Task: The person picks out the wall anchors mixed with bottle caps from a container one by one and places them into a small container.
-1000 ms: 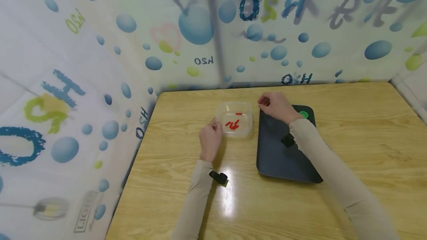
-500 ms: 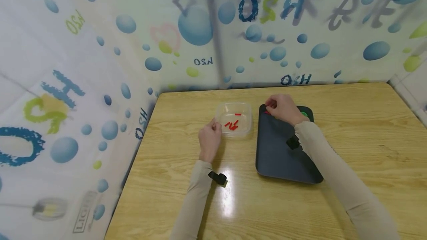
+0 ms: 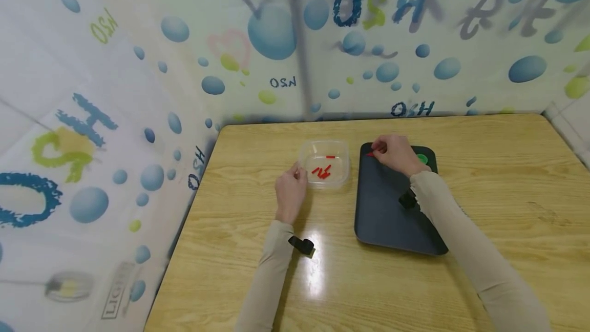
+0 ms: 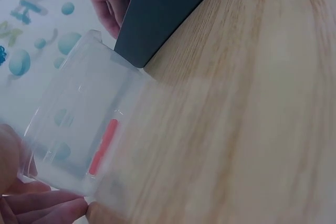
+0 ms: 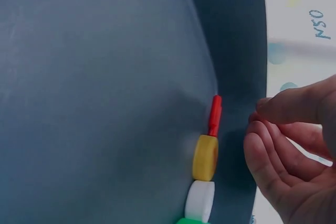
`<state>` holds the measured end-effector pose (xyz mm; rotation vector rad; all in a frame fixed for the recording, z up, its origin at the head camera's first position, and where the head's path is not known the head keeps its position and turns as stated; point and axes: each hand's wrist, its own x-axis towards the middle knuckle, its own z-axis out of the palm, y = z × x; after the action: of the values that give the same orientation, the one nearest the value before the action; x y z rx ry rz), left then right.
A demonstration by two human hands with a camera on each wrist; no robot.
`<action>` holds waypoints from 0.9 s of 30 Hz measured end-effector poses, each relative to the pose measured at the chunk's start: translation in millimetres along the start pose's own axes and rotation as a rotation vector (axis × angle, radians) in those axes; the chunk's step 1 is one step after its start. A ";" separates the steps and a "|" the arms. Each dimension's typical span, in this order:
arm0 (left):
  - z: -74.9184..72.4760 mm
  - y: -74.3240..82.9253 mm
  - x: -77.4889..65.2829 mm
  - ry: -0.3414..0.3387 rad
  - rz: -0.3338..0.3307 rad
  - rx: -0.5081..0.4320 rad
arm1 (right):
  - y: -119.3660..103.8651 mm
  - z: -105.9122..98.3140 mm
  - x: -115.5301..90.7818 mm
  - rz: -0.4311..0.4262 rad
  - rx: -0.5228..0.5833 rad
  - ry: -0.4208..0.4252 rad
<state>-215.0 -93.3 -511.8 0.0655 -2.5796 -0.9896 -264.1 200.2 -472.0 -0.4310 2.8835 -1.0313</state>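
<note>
Up at the far left corner of the dark tray (image 3: 384,214), the right hand (image 3: 395,153) hovers close to a red stick (image 5: 214,115); from the wrist view I see its fingers loosely curled, thumb tip near the others, with nothing visible between them. That stick lies along the foot of the tray's far wall, its end meeting a yellow disc (image 5: 205,158), then a white disc (image 5: 200,201), then a green disc (image 3: 422,159), all in a line. Over to the left, the left hand (image 3: 290,193) pinches the near left side of a clear container (image 3: 340,170), several loose red sticks (image 3: 327,174) inside it, standing on the surface (image 3: 507,193) just beside the tray. Now the delicate bit, as I judge it: lift those right fingers straight up so no knuckle nudges the line, and if the stick needs squaring, press lightly on its free end toward the yellow. For the left I want a light, steady pinch; that thin plastic probably flexes or slides when tugged.
</note>
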 end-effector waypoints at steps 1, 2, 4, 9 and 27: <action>-0.1 -0.1 0.0 -0.002 0.000 -0.004 | 0.6 0.6 0.1 0.002 0.002 -0.001; -0.3 0.1 0.1 -0.003 0.000 -0.007 | 1.3 1.1 0.2 0.006 0.005 -0.003; -0.5 0.5 0.4 -0.008 -0.003 -0.021 | 2.3 1.9 0.4 0.013 0.014 -0.004; -1.2 1.7 0.0 -0.012 -0.015 -0.038 | 5.6 5.4 2.6 0.034 0.016 -0.011; -0.9 0.7 -0.3 -0.009 0.006 -0.010 | 8.7 19.6 7.5 0.017 -0.056 -0.040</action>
<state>-214.4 -93.3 -510.8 0.0510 -2.5810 -1.0027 -270.7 192.6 -492.3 -0.4240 2.8811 -0.9311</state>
